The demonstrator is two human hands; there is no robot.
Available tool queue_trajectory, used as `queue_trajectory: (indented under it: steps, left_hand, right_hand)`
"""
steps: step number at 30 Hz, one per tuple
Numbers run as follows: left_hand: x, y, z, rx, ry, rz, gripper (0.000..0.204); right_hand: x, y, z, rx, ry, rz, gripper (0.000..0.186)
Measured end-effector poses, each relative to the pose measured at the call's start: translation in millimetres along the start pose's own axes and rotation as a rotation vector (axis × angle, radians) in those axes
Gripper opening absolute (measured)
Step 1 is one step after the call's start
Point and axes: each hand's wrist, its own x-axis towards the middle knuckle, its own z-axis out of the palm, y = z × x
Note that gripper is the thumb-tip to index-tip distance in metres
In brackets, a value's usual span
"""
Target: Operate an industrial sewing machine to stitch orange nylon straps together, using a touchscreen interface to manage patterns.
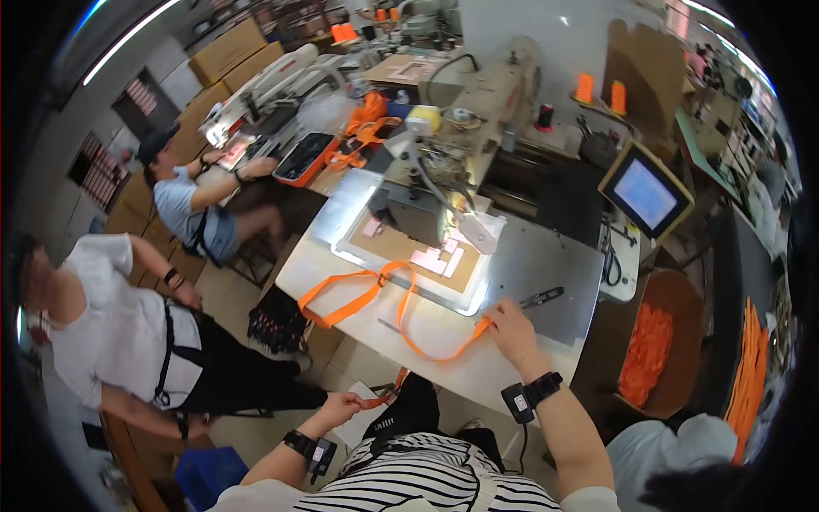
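My right hand (514, 334) pinches the end of an orange webbing strap (357, 305) at the table's front edge. This strap lies in loops across the white tabletop, left of the hand. Low by my lap, my left hand (339, 411) has its fingers closed on a short orange strap (374, 402); whether it joins the one on the table I cannot tell. Just beyond the right hand lie dark thread snips (543, 297). A sewing machine (503, 94) stands over a lit template frame (469, 300) holding a brown board with pale pink pieces.
A control screen (647, 194) stands at the right, with scissors (611, 267) below it. Beside the table, a bin (682, 341) holds orange material. At left, one person (119, 316) stands close and another (192, 183) sits at a second machine. A blue bin (209, 478) sits lower left.
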Motion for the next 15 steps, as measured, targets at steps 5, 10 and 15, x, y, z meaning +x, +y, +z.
queue_trajectory:
  steps: [5,10,15]
  left_hand:
    - [-68.2,-22.0,7.7,-0.301,0.207,-0.027,0.015]
    - [-75.3,-120.5,-20.7,-0.468,0.634,-0.032,0.016]
    - [-109.9,-295.3,-57.0,-0.608,1.198,-0.203,0.011]
  right_hand:
    - [12.5,-39.6,-6.2,0.124,-0.249,-0.089,0.018]
    - [59.7,-105.7,2.9,0.393,-0.662,0.049,0.037]
    - [89.8,-146.8,5.3,1.018,-0.342,0.234,0.044]
